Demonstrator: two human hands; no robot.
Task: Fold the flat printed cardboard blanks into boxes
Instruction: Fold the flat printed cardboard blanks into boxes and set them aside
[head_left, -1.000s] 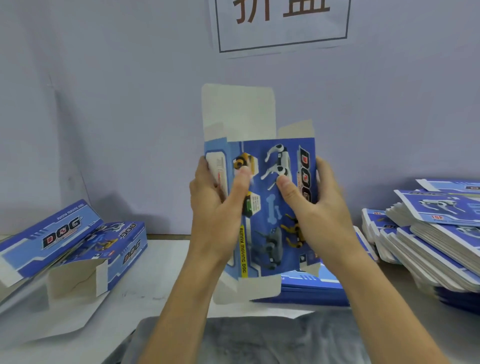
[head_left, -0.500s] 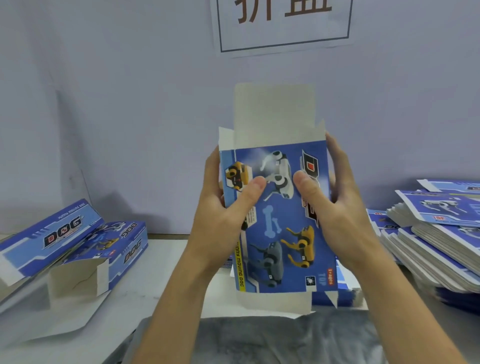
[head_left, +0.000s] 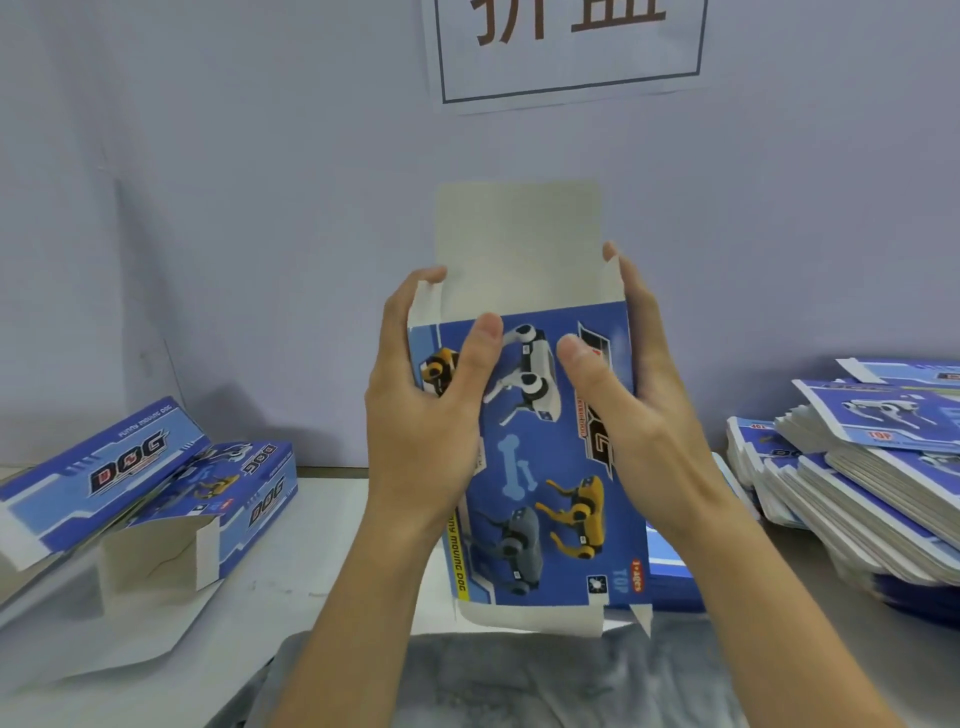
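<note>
Raised slightly, the box hides both hands' gripping fingers behind it.

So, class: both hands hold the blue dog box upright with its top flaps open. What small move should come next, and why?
Probably fold the small side flap inward. The box already looks squared up between the left hand and right hand, the tall white top flap stands open, and left fingertips sit on that side flap.

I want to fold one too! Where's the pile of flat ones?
The pile of flat blanks lies on the table at the right edge of the head view, just beyond the right hand, opposite the folded boxes on the left.
</note>
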